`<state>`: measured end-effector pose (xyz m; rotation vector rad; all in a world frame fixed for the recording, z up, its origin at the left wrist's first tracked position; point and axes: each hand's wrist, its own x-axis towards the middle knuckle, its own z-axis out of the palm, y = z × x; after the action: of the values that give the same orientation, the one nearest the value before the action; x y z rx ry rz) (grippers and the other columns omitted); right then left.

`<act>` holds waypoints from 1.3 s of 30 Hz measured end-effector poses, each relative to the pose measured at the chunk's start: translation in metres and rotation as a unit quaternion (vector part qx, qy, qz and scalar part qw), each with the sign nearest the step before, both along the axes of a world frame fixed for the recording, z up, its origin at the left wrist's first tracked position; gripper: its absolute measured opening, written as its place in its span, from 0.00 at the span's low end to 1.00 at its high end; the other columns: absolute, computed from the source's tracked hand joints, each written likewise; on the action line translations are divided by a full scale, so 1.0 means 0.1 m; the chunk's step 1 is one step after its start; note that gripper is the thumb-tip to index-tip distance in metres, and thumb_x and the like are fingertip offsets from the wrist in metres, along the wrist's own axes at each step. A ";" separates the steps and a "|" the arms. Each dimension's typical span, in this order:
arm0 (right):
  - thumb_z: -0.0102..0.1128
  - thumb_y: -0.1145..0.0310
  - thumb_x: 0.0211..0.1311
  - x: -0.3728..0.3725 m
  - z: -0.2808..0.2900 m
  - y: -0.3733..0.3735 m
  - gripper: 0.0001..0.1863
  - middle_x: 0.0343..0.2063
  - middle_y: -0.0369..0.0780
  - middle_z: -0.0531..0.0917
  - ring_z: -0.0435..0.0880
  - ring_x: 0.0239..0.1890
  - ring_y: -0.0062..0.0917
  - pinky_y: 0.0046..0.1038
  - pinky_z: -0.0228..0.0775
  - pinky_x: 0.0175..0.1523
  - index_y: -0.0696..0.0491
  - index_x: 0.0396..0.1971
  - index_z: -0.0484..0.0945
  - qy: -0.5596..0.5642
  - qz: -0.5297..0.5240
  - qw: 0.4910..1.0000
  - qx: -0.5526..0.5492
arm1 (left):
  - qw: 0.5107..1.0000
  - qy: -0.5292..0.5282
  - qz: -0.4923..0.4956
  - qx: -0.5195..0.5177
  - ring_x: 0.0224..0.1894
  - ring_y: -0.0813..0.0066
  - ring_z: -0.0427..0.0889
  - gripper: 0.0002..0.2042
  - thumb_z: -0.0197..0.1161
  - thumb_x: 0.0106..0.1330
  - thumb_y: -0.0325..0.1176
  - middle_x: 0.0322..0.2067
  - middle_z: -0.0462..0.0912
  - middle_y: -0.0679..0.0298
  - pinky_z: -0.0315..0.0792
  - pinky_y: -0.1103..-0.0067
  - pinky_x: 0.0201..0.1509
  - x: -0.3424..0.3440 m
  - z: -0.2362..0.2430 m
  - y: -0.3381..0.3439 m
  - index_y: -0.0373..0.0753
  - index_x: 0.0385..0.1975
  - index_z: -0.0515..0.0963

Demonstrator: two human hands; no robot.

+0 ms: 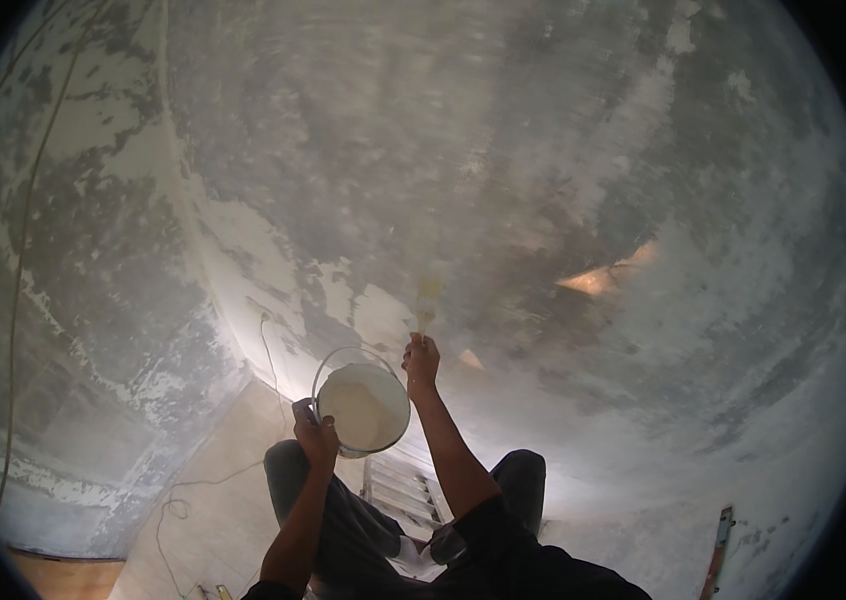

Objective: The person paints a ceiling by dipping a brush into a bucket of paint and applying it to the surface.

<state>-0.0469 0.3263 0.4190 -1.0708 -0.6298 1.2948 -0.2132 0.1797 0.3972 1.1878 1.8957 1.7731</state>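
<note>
My left hand (317,438) grips the near-left side of a round bucket (405,412), its thumb over the rim. The bucket is tilted toward me, and its thin wire handle (348,350) stands up over the far side. Inside lies a pale, cream-coloured liquid (365,412). Just right of and beyond the bucket, my right hand (422,362) is closed round the handle of a paintbrush (427,308). The yellowish bristles point away from me, against the patchy grey wall (503,190); whether they touch it is hard to tell.
Below my legs stands a ladder (405,492) on a pale floor (233,440). A thin cord (168,515) trails over that floor at the left. Another cable (25,230) runs down the left wall. At the lower right is a long, narrow reddish tool (718,553).
</note>
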 end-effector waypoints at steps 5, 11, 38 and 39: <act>0.50 0.63 0.68 -0.06 -0.49 -0.08 0.11 0.16 0.30 0.66 0.60 0.11 0.13 0.18 0.50 0.15 0.55 0.39 0.72 0.046 0.012 0.994 -0.095 | 0.998 0.021 0.007 -0.055 0.19 0.64 0.67 0.17 0.57 0.43 0.22 0.17 0.66 0.62 0.64 0.69 0.26 -0.03 -0.01 0.00 0.35 0.37 0.70; 0.51 0.67 0.65 0.02 -0.35 -0.10 0.07 0.14 0.30 0.66 0.61 0.10 0.14 0.19 0.52 0.14 0.54 0.31 0.73 0.072 0.029 0.987 -0.142 | 0.999 0.022 0.014 -0.043 0.18 0.62 0.68 0.16 0.57 0.42 0.21 0.16 0.66 0.60 0.64 0.67 0.25 -0.02 0.00 -0.01 0.35 0.35 0.70; 0.48 0.74 0.61 -0.05 0.17 -0.12 0.09 0.16 0.28 0.62 0.56 0.12 0.13 0.18 0.48 0.16 0.54 0.40 0.75 0.134 -0.012 0.990 -0.051 | 0.995 0.032 -0.011 -0.090 0.21 0.56 0.72 0.17 0.58 0.43 0.21 0.17 0.68 0.58 0.66 0.63 0.27 -0.03 -0.14 -0.07 0.38 0.37 0.69; 0.48 0.74 0.61 -0.09 -0.02 -0.14 0.08 0.16 0.29 0.63 0.56 0.12 0.14 0.18 0.48 0.16 0.54 0.38 0.75 0.148 -0.010 0.984 -0.096 | 0.995 0.027 -0.010 -0.091 0.21 0.56 0.72 0.17 0.58 0.43 0.21 0.17 0.69 0.58 0.66 0.63 0.28 -0.03 -0.13 -0.08 0.38 0.37 0.68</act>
<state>-0.0556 0.3125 0.4170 -1.0099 -0.2734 1.4851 -0.2164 0.1718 0.3841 1.1940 2.0189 1.5358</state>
